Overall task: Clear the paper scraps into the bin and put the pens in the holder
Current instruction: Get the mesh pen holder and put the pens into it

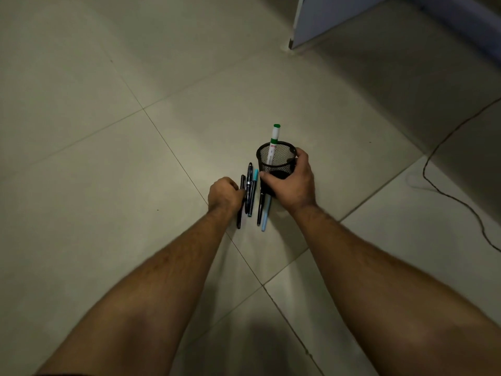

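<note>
A black mesh pen holder (282,154) stands on the tiled floor, and my right hand (291,185) grips its near side. A white marker with a green cap (273,143) stands inside it. Several pens lie on the floor just left of the holder: black pens (249,180), a teal pen (254,185), another black pen (260,210) and a light blue pen (265,215). My left hand (225,194) rests on the floor with its fingers curled around the leftmost black pens. No paper scraps or bin are in view.
A dark cable (444,185) snakes over the floor at the right. A pale cabinet or door corner (311,25) stands at the top right. Tile floor stretches to the left and behind.
</note>
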Demonstrator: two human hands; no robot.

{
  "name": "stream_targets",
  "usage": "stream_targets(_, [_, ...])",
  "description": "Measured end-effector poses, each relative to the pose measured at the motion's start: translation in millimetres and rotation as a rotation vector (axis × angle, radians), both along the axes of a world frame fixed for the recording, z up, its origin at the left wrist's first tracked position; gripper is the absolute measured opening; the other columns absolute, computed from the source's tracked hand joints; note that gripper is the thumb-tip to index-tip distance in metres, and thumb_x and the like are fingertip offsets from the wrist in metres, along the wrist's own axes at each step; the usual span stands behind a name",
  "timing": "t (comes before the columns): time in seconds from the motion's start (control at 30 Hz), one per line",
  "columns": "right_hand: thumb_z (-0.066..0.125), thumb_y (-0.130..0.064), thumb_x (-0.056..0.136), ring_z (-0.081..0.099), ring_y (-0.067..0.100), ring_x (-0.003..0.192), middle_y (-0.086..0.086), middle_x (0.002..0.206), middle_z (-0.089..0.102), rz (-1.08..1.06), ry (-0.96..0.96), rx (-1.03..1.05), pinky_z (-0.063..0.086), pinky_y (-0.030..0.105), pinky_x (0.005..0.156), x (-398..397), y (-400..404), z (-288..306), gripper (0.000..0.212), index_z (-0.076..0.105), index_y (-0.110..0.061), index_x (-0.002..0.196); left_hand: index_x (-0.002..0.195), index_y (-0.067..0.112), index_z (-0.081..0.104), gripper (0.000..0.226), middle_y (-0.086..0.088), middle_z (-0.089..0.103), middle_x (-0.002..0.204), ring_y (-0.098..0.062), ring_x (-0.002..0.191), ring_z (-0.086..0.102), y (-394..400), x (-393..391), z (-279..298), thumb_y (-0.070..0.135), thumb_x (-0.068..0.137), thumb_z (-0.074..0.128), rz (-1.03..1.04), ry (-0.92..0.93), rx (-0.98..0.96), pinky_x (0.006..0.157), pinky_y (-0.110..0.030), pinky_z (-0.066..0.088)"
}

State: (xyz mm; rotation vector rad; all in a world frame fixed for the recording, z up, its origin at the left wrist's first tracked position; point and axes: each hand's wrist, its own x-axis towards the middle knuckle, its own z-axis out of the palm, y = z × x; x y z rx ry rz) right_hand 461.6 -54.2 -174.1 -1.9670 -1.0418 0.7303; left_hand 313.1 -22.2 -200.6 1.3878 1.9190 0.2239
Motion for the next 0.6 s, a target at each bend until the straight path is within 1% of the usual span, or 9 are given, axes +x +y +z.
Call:
stream_targets(0.13, [0.081, -0.059, 0.053, 0.058, 0.018, 0.117, -0.006, 0.126, 0.06, -0.018, -0.01, -0.001, 0.054, 0.039, 0.097, -2, 1, -4, 0.094, 0.041, -0.031, 0.134, 0.095, 0.013, 0.066, 0.02, -0.005, 0.066, 0.091, -0.022, 0.078, 0.058, 6, 7, 2, 0.028, 0.082, 0.071, -0.038, 0.1, 0.003, 0.066, -0.029, 0.045])
stream_targets(0.23, [0.078, -0.061, 0.055, 0.057, 0.019, 0.119, -0.006, 0.129, 0.059, -0.038, -0.053, 0.005, 0.054, 0.041, 0.097, 3, 2, -3, 0.094, 0.041, -0.031, 0.135, 0.096, 0.013, 0.068, 0.021, -0.004, 0.067, 0.089, -0.022, 0.078, 0.061, 11, 6, 3, 0.028, 0.081, 0.07, 0.006, 0.103, 0.012, 0.066, -0.029, 0.049])
stream_targets(0.27, [0.078, -0.06, 0.056, 0.056, 0.019, 0.119, -0.006, 0.129, 0.059, -0.04, -0.062, 0.006, 0.053, 0.041, 0.097, 4, 2, -3, 0.093, 0.041, -0.03, 0.136, 0.095, 0.014, 0.069, 0.022, -0.003, 0.069, 0.089, -0.021, 0.078, 0.063, 13, 6, 4, 0.029, 0.08, 0.071, 0.04, 0.072, 0.024, 0.066, -0.028, 0.051])
stream_targets(0.33, [0.076, -0.058, 0.057, 0.056, 0.019, 0.119, -0.006, 0.129, 0.059, -0.045, -0.079, 0.01, 0.053, 0.042, 0.098, 7, 2, -2, 0.092, 0.042, -0.029, 0.137, 0.092, 0.016, 0.07, 0.02, 0.0, 0.071, 0.085, -0.017, 0.074, 0.065, 19, 7, 8, 0.031, 0.078, 0.073, 0.137, -0.063, 0.068, 0.063, -0.024, 0.049])
stream_targets(0.4, [0.074, -0.059, 0.056, 0.057, 0.02, 0.117, -0.005, 0.127, 0.06, -0.052, -0.103, 0.019, 0.053, 0.042, 0.097, 8, 3, -1, 0.092, 0.044, -0.027, 0.136, 0.084, 0.016, 0.069, 0.014, 0.004, 0.068, 0.076, -0.013, 0.069, 0.064, 25, 10, 16, 0.027, 0.076, 0.074, 0.193, -0.204, 0.145, 0.06, -0.022, 0.048])
stream_targets(0.47, [0.074, -0.059, 0.055, 0.057, 0.02, 0.117, -0.005, 0.127, 0.06, -0.059, -0.112, 0.009, 0.052, 0.042, 0.098, 8, 3, -1, 0.093, 0.045, -0.026, 0.136, 0.081, 0.016, 0.068, 0.01, 0.008, 0.063, 0.069, -0.012, 0.067, 0.061, 32, 14, 26, 0.022, 0.075, 0.074, 0.218, -0.308, 0.226, 0.067, -0.026, 0.053])
stream_targets(0.53, [0.075, -0.059, 0.056, 0.056, 0.021, 0.117, -0.004, 0.128, 0.06, -0.059, -0.126, -0.004, 0.052, 0.042, 0.098, 9, 3, -1, 0.093, 0.044, -0.026, 0.137, 0.086, 0.016, 0.068, 0.012, 0.008, 0.062, 0.068, -0.011, 0.067, 0.06, 40, 19, 37, 0.017, 0.075, 0.074, 0.251, -0.405, 0.297, 0.071, -0.027, 0.054])
stream_targets(0.6, [0.076, -0.06, 0.057, 0.057, 0.021, 0.117, -0.003, 0.128, 0.06, -0.054, -0.143, -0.008, 0.052, 0.041, 0.097, 8, 3, -1, 0.092, 0.045, -0.026, 0.137, 0.099, 0.016, 0.069, 0.022, 0.006, 0.064, 0.069, -0.01, 0.067, 0.062, 49, 24, 48, 0.015, 0.078, 0.074, 0.261, -0.492, 0.353, 0.072, -0.027, 0.055])
